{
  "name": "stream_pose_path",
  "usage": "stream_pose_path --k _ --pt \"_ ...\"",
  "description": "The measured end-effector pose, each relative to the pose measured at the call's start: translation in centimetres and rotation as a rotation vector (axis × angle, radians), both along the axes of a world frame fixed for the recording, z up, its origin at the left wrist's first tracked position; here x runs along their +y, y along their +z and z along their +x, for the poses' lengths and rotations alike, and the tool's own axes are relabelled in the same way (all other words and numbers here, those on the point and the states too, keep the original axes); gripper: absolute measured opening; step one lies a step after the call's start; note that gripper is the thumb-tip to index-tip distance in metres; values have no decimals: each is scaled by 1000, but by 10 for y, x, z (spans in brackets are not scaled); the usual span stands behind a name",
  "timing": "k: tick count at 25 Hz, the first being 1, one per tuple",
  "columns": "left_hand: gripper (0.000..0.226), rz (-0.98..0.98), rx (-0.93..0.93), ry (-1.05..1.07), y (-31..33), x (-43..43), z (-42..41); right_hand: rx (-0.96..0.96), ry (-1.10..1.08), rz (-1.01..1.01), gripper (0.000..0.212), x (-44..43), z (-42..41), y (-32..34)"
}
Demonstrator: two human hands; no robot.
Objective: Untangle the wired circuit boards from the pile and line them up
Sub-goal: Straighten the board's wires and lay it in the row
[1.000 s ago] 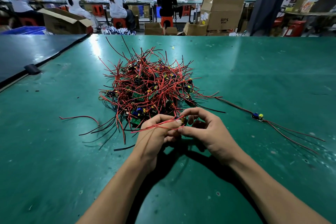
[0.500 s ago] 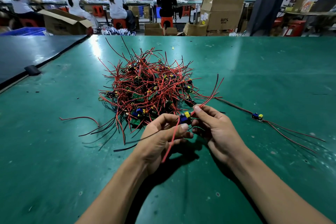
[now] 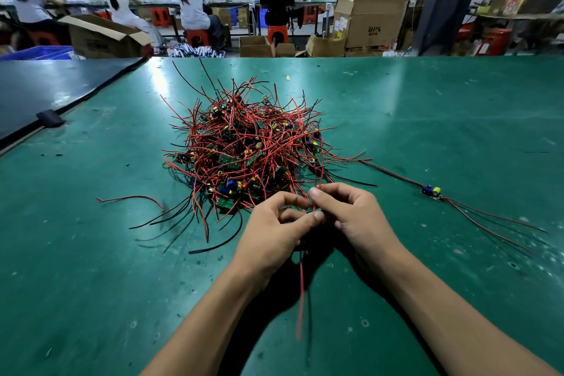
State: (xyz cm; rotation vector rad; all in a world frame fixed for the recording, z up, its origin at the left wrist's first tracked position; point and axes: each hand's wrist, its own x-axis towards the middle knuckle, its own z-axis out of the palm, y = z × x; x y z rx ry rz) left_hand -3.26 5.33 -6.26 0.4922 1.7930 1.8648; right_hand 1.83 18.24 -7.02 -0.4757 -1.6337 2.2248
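A tangled pile of small circuit boards point(image 3: 244, 149) with red and black wires lies mid-table on the green table point(image 3: 427, 119). Just in front of it my left hand point(image 3: 274, 229) and my right hand point(image 3: 354, 214) meet, both pinching one wired board, which their fingers mostly hide. Its red wires run up between my right fingertips, and another red wire point(image 3: 301, 293) hangs down toward me. One separated board point(image 3: 432, 191) lies alone to the right, its wires stretched out on both sides.
A dark table point(image 3: 45, 91) joins on the left, with a black clip point(image 3: 50, 118) at the seam. Cardboard boxes point(image 3: 369, 18) and seated workers are beyond the far edge.
My hands have come closer together over the board, which is now hidden. The red wires that stuck up to the right now stand upright, and one wire hangs down toward me.
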Motion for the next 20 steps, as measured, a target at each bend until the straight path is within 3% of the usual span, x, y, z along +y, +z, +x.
stream_pose_path --k 6,11,16,20 --pt "2 -95 105 40 1 7 -1 -27 -33 37 16 -2 -3 0" --pt "10 -55 28 43 0 3 -4 -1 40 30 16 -5 -1 1" --pt "8 -101 191 136 -7 7 0 49 39 92 16 -8 0 -2" --pt "11 8 59 56 -3 5 0 -32 24 96 25 -3 -3 -4"
